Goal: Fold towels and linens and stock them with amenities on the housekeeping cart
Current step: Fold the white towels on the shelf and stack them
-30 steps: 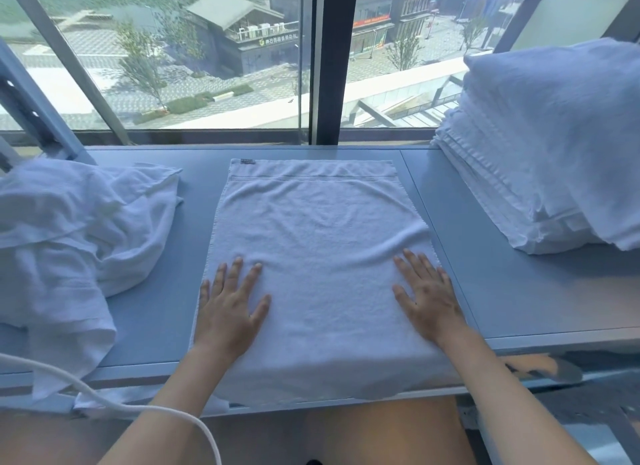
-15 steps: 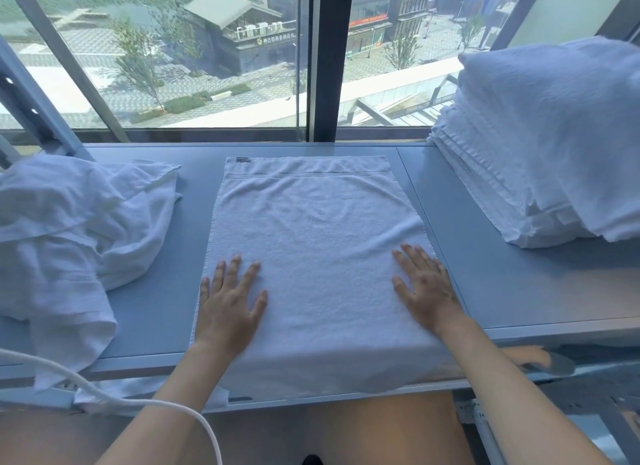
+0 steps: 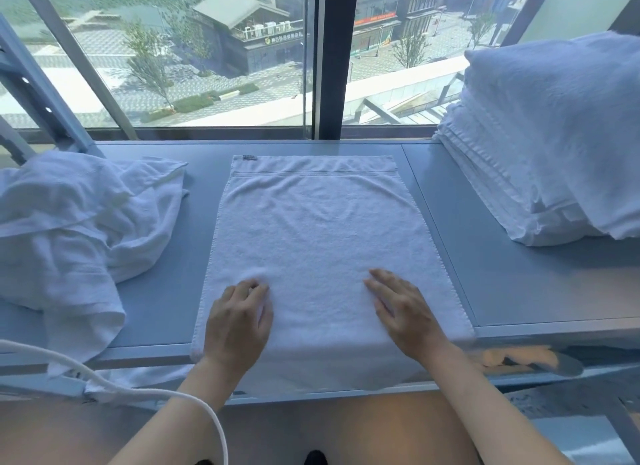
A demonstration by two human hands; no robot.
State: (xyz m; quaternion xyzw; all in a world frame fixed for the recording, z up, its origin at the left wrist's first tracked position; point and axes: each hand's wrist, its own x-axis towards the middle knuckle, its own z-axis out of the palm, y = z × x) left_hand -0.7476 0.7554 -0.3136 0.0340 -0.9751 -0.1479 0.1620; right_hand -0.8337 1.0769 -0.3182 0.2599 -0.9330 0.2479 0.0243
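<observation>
- Towel [image 3: 322,242], white, spread flat on grey counter [image 3: 512,284] under both hands, near edge hanging over counter front, small tag at far left corner.
- Left hand [image 3: 237,320] on towel's near left part, fingers curled, bunching the cloth at the fingertips.
- Right hand [image 3: 403,308] flat on towel's near right part, fingers straight, gripping nothing.
- Hands apart, bare towel between.
- Crumpled white linens [image 3: 69,229] heaped left of left hand.
- Stack of folded towels [image 3: 540,145] right of right hand, well apart.
- White cable [image 3: 138,392] crossing left forearm.
</observation>
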